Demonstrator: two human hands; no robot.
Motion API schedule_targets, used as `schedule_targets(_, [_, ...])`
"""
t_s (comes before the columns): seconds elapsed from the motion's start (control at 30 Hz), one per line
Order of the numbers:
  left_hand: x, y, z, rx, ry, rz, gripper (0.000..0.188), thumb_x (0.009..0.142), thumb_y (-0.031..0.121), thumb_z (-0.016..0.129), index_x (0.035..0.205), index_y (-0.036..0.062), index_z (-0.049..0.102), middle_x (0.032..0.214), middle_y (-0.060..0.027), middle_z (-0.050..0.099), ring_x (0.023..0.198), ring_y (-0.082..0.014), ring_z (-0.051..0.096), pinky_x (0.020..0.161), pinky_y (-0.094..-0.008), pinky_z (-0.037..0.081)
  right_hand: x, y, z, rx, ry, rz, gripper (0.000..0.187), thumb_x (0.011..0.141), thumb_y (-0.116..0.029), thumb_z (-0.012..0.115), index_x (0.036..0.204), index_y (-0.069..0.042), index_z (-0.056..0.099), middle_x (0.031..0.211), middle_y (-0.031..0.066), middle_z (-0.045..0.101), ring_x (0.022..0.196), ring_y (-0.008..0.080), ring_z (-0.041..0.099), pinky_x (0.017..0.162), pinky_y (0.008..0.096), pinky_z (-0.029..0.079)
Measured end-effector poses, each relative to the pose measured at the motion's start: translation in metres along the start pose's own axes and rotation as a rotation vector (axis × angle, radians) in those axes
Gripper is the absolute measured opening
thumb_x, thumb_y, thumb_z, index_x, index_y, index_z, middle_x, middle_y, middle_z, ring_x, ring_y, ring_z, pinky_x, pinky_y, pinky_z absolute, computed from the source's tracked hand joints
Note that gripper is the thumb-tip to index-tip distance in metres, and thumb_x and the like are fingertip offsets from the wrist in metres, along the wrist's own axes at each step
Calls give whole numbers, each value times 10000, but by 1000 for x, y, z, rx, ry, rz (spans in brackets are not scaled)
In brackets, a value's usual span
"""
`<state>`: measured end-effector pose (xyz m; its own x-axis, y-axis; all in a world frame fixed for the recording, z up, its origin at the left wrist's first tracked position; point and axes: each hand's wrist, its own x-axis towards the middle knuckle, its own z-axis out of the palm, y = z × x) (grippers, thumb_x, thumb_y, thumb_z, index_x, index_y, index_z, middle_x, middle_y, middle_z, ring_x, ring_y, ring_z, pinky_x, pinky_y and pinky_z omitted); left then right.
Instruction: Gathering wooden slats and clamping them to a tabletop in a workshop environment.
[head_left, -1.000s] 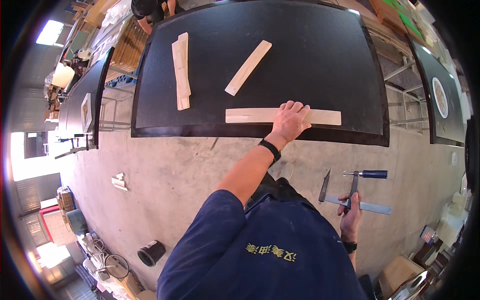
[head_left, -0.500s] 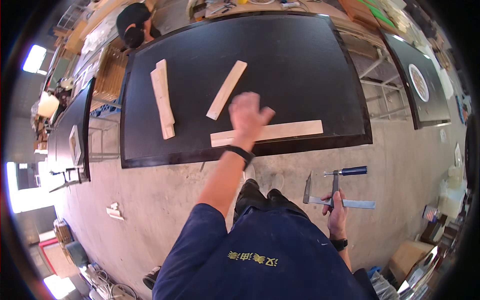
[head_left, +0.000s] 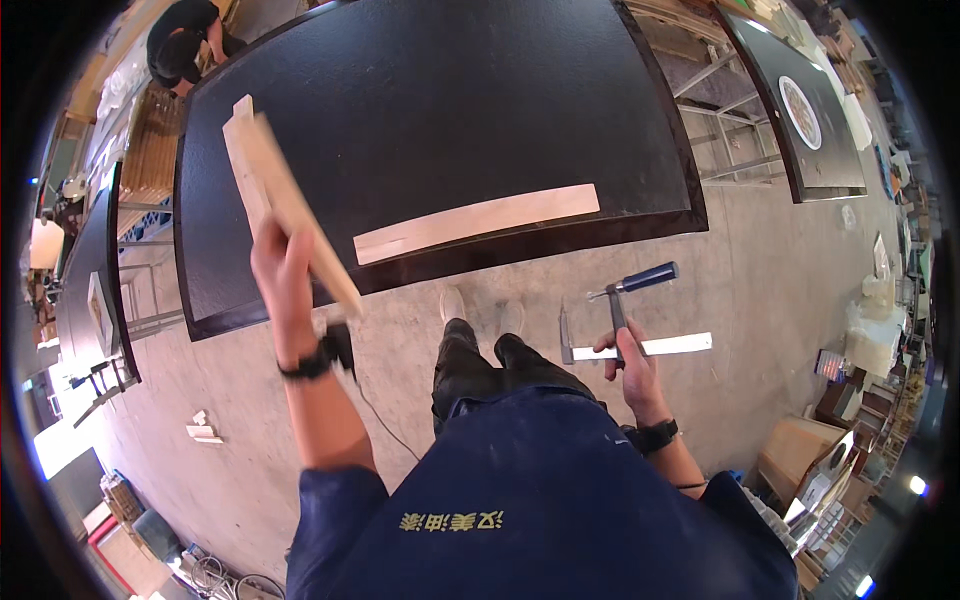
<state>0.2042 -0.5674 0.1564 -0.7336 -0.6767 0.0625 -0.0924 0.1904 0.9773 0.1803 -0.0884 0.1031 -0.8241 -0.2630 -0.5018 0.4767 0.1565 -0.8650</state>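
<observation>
Apparently the step is a pickup: the left hand (head_left: 283, 285) pinches a strip (head_left: 288, 190) at the left side of the desk (head_left: 480, 110), the right hand (head_left: 635, 375) clasps a clamp (head_left: 665, 345), and the next move seems to call for steering the strip clear of the plank (head_left: 480, 222).

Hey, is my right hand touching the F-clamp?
Touching: the head view shows your right hand gripping the F-clamp by its metal frame, clear of its blue handle.
</observation>
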Motion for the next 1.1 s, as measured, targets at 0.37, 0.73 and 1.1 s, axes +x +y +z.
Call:
schedule_targets(0.37, [-181, -224, 102, -811, -86, -802, 208, 974, 143, 621, 1157, 45, 640, 1038, -93, 709, 921, -218, 699, 770, -368, 578, 23, -14, 19, -246, -201, -33, 410, 1061, -303, 453, 1347, -20, 527, 916, 20, 663, 589, 54, 526, 536, 210, 438])
schedule_targets(0.73, [-109, -245, 207, -1292, -178, -653, 305, 1014, 295, 599, 1252, 109, 642, 1227, -65, 693, 1120, -249, 672, 956, -448, 552, 24, -25, 35, -318, -245, -65, 477, 1057, -254, 480, 1471, -17, 454, 942, 23, 685, 616, 56, 520, 577, 224, 468])
schedule_targets(1.1, [-94, -233, 223, -1508, -53, -590, 515, 977, 515, 544, 1279, 113, 655, 1239, -48, 700, 1160, -258, 646, 1024, -452, 509, 34, -14, 51, -403, -232, -99, 494, 1050, -254, 489, 1468, 5, 444, 932, 16, 681, 630, 82, 542, 597, 258, 483])
